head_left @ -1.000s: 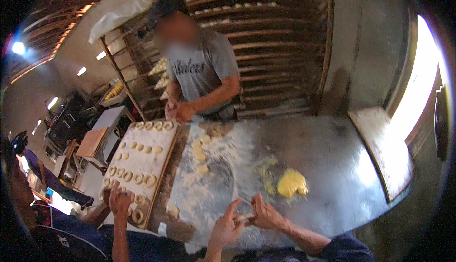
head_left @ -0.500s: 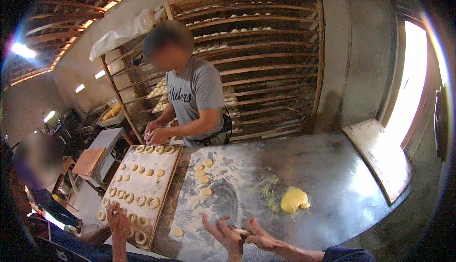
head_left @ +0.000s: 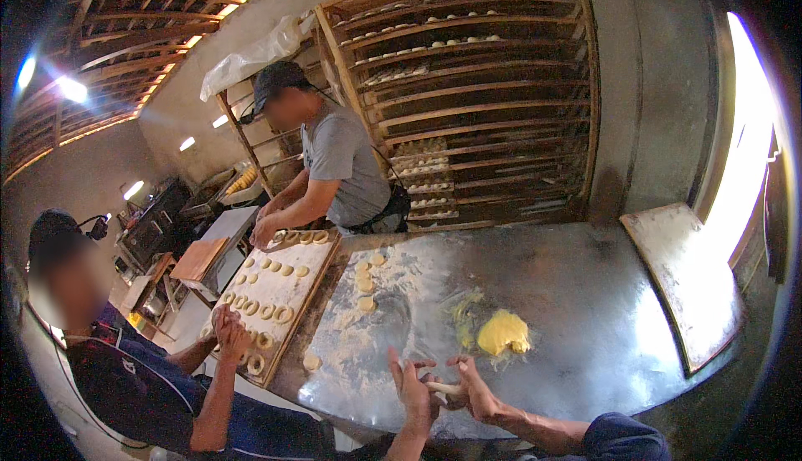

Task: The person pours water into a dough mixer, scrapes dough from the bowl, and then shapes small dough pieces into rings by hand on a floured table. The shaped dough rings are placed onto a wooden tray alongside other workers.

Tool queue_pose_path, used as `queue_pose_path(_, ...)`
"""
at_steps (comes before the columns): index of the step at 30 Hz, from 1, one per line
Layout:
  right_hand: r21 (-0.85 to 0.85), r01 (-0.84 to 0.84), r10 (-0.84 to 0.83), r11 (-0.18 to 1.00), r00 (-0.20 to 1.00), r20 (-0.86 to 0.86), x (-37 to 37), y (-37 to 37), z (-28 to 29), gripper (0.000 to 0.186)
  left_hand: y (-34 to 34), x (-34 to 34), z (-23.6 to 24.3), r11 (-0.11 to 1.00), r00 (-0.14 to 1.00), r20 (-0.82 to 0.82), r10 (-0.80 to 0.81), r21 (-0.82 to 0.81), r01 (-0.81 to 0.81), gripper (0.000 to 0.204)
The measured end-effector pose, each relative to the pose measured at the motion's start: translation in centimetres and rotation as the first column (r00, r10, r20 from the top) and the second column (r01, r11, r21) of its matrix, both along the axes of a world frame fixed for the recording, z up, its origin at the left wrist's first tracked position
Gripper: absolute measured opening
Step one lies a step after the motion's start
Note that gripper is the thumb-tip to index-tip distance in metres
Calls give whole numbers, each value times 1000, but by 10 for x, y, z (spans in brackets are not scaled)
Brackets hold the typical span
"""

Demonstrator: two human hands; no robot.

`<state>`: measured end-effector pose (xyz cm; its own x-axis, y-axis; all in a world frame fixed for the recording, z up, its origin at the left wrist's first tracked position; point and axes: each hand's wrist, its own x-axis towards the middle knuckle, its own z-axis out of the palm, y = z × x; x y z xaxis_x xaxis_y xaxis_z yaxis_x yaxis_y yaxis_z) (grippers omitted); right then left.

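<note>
A pale strip of dough [head_left: 444,388] spans the camera wearer's two hands at the near side of a metal bench [head_left: 576,294]. The right hand [head_left: 476,396] is curled on one end of the strip of dough, while the left hand [head_left: 414,392] meets the other end with some fingers extended; whether it is gripping cannot be told. Just beyond the hands sits a glossy yellow mass [head_left: 505,332], with smears of the same colour on its left. Farther left, pale flour [head_left: 393,274] dusts the bench near a short line of dough pieces [head_left: 365,285], and a single round piece [head_left: 312,362] lies nearer the bench's front edge. At the bench's left end, dough rings and small discs stand in rows on a light board [head_left: 288,286]. A co-worker in a dark top [head_left: 125,390] holds both hands together over its near end; another, in a grey T-shirt [head_left: 338,148], reaches over its far end. Behind them, a wooden rack [head_left: 480,110] carries pale pieces on several shelves. A second board [head_left: 687,290] rests along the bench's right end.
</note>
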<state>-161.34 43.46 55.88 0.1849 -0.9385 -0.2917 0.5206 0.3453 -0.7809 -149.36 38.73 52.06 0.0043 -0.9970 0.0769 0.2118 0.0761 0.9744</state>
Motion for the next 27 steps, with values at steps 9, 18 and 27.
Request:
queue_pose_path(9,-102,-104,112,989,991,79,-23,17,-11,79,7,-12,1,994,976,-216,-33,96,55,48)
queue_pose_path(18,-174,-149,131,973,985,-111,-35,20,4,78,29,-24,25,997,998,27,-48,-56,50,53)
queue_pose_path(27,-232,-169,116,958,967,-226,-39,26,25,68,19,-30,21,987,990,-87,-110,-129,99,53)
